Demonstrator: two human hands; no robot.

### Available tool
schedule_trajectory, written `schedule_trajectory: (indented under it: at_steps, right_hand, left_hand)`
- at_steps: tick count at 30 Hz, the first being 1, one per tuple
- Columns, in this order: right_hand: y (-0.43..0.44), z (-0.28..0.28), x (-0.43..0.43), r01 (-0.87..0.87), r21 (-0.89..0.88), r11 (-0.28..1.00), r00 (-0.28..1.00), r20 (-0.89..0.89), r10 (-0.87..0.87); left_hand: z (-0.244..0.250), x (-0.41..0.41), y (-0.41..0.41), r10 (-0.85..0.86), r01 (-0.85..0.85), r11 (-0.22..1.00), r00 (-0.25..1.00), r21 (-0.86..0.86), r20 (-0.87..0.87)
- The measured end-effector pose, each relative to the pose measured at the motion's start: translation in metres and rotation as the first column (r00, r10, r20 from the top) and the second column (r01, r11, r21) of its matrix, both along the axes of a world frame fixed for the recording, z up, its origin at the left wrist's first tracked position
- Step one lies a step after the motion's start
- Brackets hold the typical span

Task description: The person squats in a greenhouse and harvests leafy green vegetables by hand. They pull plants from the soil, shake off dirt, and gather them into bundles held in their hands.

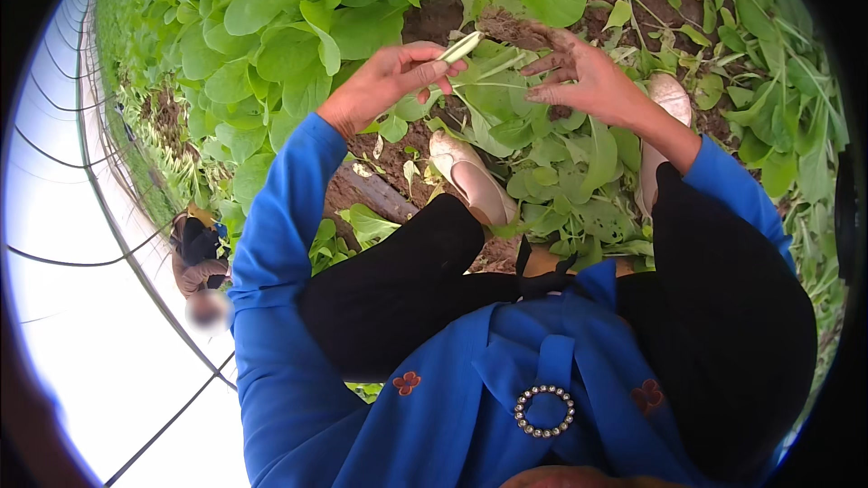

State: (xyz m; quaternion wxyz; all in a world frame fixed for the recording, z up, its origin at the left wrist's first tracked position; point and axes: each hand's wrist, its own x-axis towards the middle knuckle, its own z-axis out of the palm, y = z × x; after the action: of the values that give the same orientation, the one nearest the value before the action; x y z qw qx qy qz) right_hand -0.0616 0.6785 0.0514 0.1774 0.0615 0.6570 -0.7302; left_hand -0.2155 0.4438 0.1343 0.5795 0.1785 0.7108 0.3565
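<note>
Between the thumb and fingers of my left hand (407,74) is a short, pale green stalk (462,47) of a leafy vegetable. Its tip points up and right. My right hand (580,74) is a little to the right, its fingers apart and dirty with soil. A clump of brown soil and roots (498,24) shows by the right fingertips; whether they touch it I cannot tell. Below both hands, leafy green plants (556,169) lie piled on the ground between my beige shoes (471,179). Some of these leaves have small holes.
Dense leafy greens (271,34) stand to the upper left. More loose plants (780,102) lie at right on brown soil. A grey strip (376,190) lies by my left shoe. Another person (200,251) crouches at far left, near the greenhouse's pale plastic cover (102,325).
</note>
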Motion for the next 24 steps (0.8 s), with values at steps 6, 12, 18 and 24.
schedule_trajectory:
  at_steps: [6, 12, 18, 24]
  right_hand:
    - [-0.001, 0.036, -0.015, -0.057, -0.398, 0.916, 0.985, 0.127, 0.117]
    - [-0.009, 0.03, -0.007, -0.068, 0.023, 0.997, 0.906, -0.417, 0.071]
    - [-0.01, 0.031, -0.001, -0.196, 0.365, 0.91, 0.755, -0.536, 0.377]
    - [-0.012, 0.029, 0.005, -0.371, 0.289, 0.882, 0.83, -0.324, 0.455]
  left_hand:
    - [0.044, 0.03, 0.013, 0.062, -0.053, 0.998, 0.971, -0.044, 0.23]
    - [0.062, 0.049, 0.013, 0.017, 0.053, 0.983, 0.925, -0.173, 0.38]
    - [0.053, 0.044, -0.001, 0.206, -0.132, 0.977, 0.772, -0.165, 0.601]
    - [0.032, 0.065, 0.015, -0.068, 0.067, 0.997, 0.998, 0.032, 0.008]
